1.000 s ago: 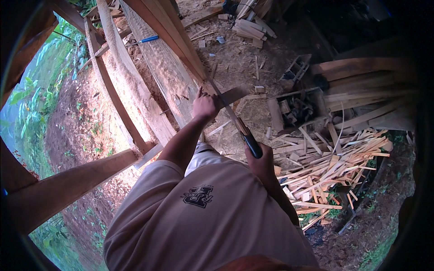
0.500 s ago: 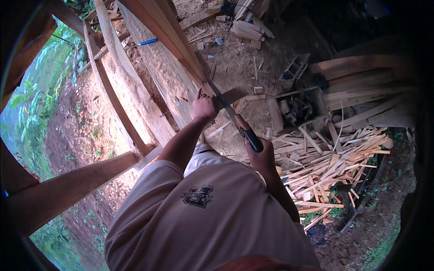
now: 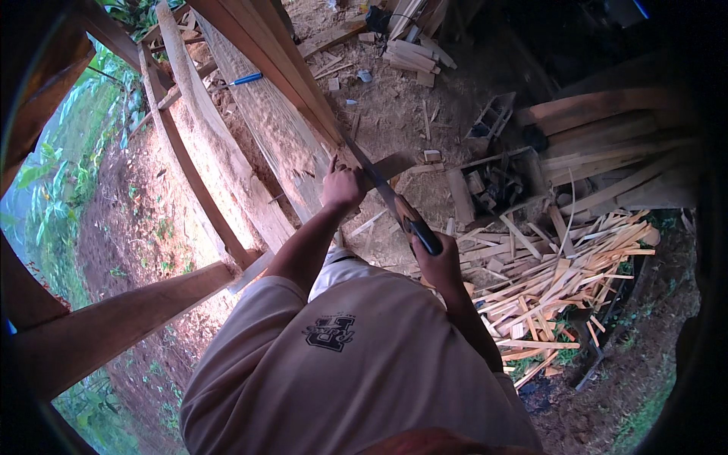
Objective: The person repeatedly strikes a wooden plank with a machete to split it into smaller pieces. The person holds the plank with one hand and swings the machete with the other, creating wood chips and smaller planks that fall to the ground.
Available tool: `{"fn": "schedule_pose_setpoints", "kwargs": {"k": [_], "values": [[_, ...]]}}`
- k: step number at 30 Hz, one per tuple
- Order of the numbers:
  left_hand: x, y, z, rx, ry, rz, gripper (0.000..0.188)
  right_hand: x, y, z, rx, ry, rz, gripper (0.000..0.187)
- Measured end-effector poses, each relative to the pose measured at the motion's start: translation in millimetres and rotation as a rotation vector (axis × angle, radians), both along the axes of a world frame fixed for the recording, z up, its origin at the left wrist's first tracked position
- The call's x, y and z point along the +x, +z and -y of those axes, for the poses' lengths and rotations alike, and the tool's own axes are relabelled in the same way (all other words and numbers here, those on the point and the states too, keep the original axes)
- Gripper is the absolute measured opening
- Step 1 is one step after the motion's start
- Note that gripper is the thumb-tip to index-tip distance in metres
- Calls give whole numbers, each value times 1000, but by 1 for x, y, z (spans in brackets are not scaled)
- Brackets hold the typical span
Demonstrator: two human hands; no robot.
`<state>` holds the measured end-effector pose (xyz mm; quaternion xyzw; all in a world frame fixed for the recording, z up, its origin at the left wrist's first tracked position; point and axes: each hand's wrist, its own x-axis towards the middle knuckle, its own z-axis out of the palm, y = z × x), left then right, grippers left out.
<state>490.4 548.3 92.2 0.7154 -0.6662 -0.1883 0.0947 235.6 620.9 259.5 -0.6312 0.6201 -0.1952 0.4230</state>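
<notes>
My right hand (image 3: pixel 437 262) is closed round the black end of a hand saw (image 3: pixel 409 216), whose handle is brown and black. Its narrow metal blade slants up and left to the near end of a reddish timber (image 3: pixel 292 87). Close on the blade's left is my left hand (image 3: pixel 343 186), one finger stretched forward and the others curled. What those fingers grip is hidden. A short, dark flat piece (image 3: pixel 396 162) crosses by the blade, to the right of that hand. Beneath the timber lies a wide, pale plank (image 3: pixel 262 114) dusted with sawdust.
A blue-handled tool (image 3: pixel 246 78) rests on the plank. To the right stand an open wooden box (image 3: pixel 459 193) of dark scraps and stacked boards (image 3: pixel 607 144). Split wood (image 3: pixel 546 288) is heaped nearer me. A thick beam (image 3: pixel 129 322) juts in at left, above a dirt slope.
The view has shifted slightly, and the timber and blue-handled tool appear a little lower in it. Both hands and the saw keep almost the same position.
</notes>
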Motion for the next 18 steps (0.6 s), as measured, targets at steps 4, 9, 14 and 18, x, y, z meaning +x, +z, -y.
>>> {"fn": "schedule_pose_setpoints", "kwargs": {"k": [4,9,14,18], "values": [[2,-4,1,-16,17,39,31,7,4,6,81,11,41,30],[1,12,2,54,26,52,32,-21,57,-25,39,114,-59,27],[2,-1,-4,-4,37,51,31,-25,123,-32,110,174,-142,27],[1,-6,-6,-111,0,10,29,-18,29,-22,-23,92,-141,27]]}}
